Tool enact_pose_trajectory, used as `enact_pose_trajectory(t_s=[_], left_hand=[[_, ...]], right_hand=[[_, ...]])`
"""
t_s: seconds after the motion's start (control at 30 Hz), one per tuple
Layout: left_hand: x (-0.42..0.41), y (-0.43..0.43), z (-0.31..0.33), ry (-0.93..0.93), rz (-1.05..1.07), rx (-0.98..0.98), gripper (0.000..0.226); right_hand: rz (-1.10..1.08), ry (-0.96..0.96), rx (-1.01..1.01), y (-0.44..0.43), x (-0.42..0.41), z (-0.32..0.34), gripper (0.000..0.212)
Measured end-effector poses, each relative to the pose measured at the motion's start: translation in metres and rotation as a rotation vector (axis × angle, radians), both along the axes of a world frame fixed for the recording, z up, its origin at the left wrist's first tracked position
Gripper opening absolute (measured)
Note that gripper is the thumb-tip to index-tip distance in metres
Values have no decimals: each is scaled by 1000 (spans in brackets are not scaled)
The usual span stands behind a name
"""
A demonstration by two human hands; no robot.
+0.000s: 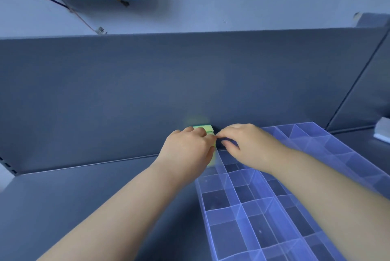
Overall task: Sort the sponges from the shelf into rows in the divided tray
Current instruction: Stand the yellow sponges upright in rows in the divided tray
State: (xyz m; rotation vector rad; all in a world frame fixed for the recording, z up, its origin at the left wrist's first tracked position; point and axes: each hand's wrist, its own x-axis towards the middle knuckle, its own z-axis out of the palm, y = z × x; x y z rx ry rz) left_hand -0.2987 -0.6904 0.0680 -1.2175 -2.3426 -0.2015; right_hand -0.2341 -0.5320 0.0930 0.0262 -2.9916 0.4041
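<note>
Divided tray [236, 208] runs from lower right up to frame ctr, near cells look empty, and its far-left corner sits right under the hands. L hand [187, 146] is curled round the yellow-green sponge [203, 128] just left of that corner; R hand [247, 142] has bent fingers w/ tips at the sponge's right edge, can't tell if it's pinching. Sponge is up against the back panel [126, 92], visible edge running left-right, so the nearest cell lies down-right of the grip, prob L hand's move.
</note>
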Motion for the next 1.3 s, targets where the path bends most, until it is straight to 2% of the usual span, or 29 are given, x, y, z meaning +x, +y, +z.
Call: enact_pose_trajectory(t_s=[0.17,0.3,0.43,0.53,0.63,0.73,0.93,1.1,1.3], left_hand=[[25,7,18,-14,-107,-23,43],[70,26,38,-48,-162,-50,62],[147,62,58,-41,-178,-114,43],[212,95,60,-17,-226,-37,49],[273,142,38,4,-279,90,43],[323,190,2,-128,-325,168,36],[392,279,-78,-306,-320,13,35],[402,350,-112,-294,-347,-14,33],[392,465,-122,-248,-371,65,29]], right_hand=[[-104,-10,39,19,51,20,34],[-133,42,-4,44,109,33,41],[-139,138,-113,75,181,40,41],[-158,181,-188,105,248,35,44],[-209,213,-264,140,317,17,46],[-296,233,-315,169,371,-16,37],[-550,11,-344,243,465,-104,24],[-656,-77,-361,303,486,-144,23],[-650,-84,-329,400,470,-149,20]])
